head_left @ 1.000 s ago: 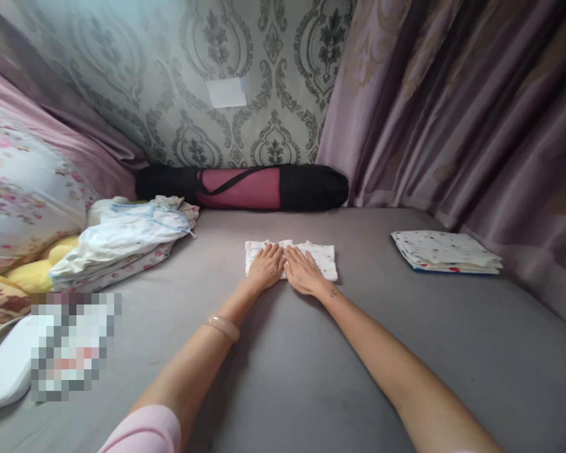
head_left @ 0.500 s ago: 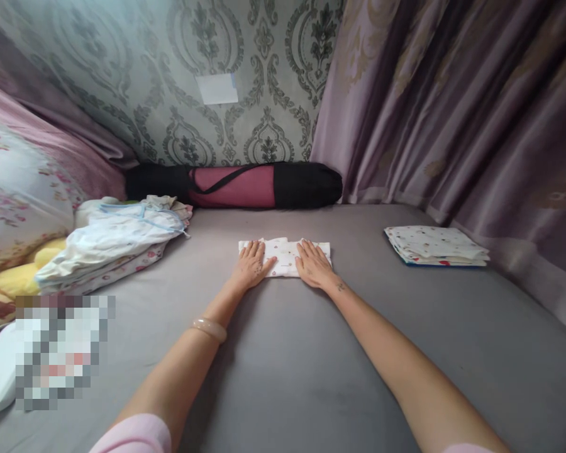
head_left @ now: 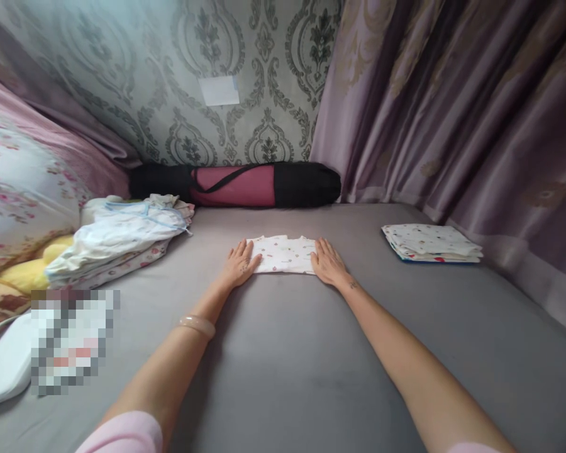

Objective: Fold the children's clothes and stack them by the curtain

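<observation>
A white cloth [head_left: 285, 255] with small printed figures, folded into a flat rectangle, lies on the grey bed sheet [head_left: 292, 352]. My left hand [head_left: 240, 261] rests flat over its left end, fingers stretched forward and thumb pointing inward. At the opposite end my right hand [head_left: 329, 261] lies palm down with fingers extended, touching the cloth's right edge. Both hands are open, and neither grips the cloth. The cloth's two ends are partly hidden under the hands.
Right of my hands sits a stack of folded printed cloths [head_left: 431, 244]. A loose pile of cloths [head_left: 122, 233] lies on the left, near a yellow plush item [head_left: 33, 270] and a white object [head_left: 9, 362]. A black and pink long bag [head_left: 236, 185] runs along the wall.
My hands have slid apart, the left one leftward and the right one rightward, toward the cloth's ends. More of the cloth's printed middle now shows.
</observation>
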Demonstrator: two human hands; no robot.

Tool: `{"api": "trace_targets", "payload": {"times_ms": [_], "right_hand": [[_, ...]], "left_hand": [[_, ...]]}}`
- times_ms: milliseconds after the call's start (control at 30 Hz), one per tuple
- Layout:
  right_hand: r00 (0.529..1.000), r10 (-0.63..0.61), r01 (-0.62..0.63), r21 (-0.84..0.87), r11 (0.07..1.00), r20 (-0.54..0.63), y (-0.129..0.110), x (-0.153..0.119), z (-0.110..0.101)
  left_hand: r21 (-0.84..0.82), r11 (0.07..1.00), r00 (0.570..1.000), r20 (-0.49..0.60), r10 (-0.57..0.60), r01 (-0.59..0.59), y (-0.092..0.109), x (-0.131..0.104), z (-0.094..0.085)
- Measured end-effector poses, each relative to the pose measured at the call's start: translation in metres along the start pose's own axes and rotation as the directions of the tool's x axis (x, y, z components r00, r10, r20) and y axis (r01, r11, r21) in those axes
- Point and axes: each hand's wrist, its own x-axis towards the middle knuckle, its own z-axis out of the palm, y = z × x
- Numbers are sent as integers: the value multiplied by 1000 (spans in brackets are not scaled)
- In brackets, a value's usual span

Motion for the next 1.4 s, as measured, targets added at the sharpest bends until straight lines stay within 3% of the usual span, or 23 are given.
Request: {"api": "trace_targets", "payload": {"times_ms": [300, 400, 500, 633, 867, 1133, 1267, 1400], "right_hand": [[991, 99, -97, -25, 995, 93, 22, -13, -11], [988, 155, -155, -47, 987, 5, 14, -14, -18], [995, 59, -62, -40, 997, -83, -5, -12, -23], [994, -99, 99, 11, 995, -39, -24, -4, -19], [999, -49, 49, 4, 999, 16, -14, 4, 2], [994, -16, 16, 7, 1000, 106, -22, 5, -13], [985, -169, 168, 46, 985, 40, -48, 1, -21], [951, -298, 286, 123, 950, 89, -69, 5, -15]], "left_hand": [[29, 1000, 1000, -27, 11, -10, -15, -22, -8], [-10, 1000, 994, -103, 20, -21, -12, -26, -9], [-21, 999, 983, -177, 44, -49, -12, -28, -8], [10, 997, 984, -160, 74, -73, -12, -29, -8], [44, 996, 991, -107, 78, -74, -9, -31, -11], [19, 996, 988, -133, 83, -81, -12, -29, -7], [-4, 996, 984, -156, 90, -92, -14, -28, -4], [-10, 995, 982, -166, 93, -96, -15, -28, -4]]}}
